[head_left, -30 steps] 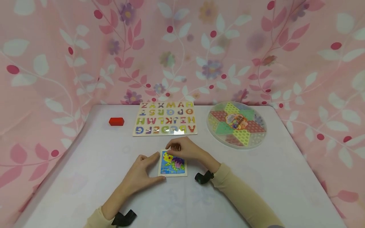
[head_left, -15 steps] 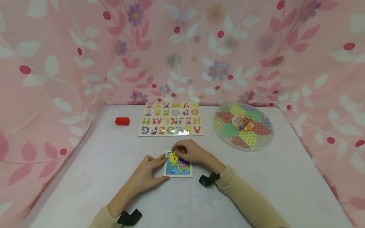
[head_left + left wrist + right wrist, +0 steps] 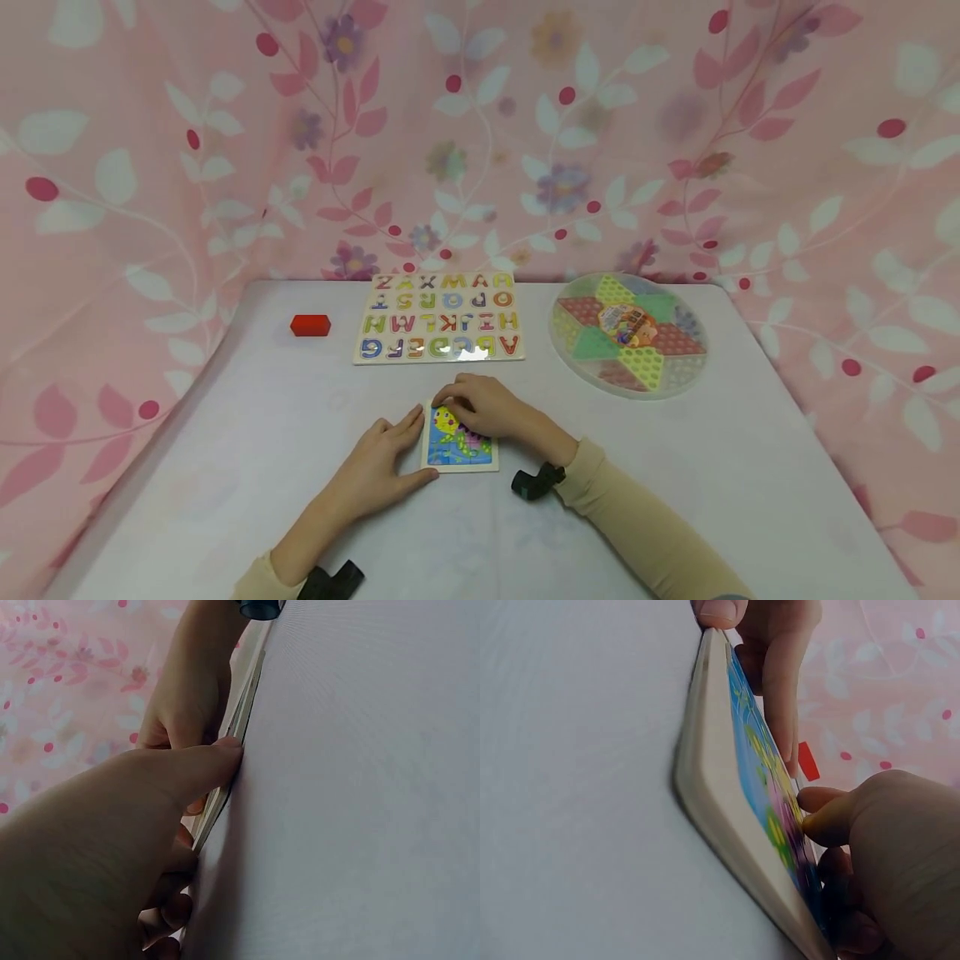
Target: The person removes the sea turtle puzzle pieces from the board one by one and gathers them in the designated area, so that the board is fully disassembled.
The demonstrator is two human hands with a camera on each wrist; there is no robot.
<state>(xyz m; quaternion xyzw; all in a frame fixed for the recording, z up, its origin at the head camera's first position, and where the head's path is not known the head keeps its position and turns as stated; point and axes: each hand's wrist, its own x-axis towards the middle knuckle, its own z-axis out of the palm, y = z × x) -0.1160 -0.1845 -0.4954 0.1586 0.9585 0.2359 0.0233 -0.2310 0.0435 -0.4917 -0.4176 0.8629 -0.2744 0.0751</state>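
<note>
The puzzle (image 3: pixel 454 446) is touched at its 9 o'clock side by the spread left hand (image 3: pixel 378 467) and at 1 o'clock by the bent right hand (image 3: pixel 483 406), any pinch hidden.

The alphabet board (image 3: pixel 438 323) bears the letters A to Z (running right to left).

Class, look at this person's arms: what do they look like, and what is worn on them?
The left sleeve and right sleeve are plain beige and reach the wrists. By each cuff sits a black, bent, tube-like device: left device, right device. The left grip and right grip are ungloved. No cable shows.
</note>
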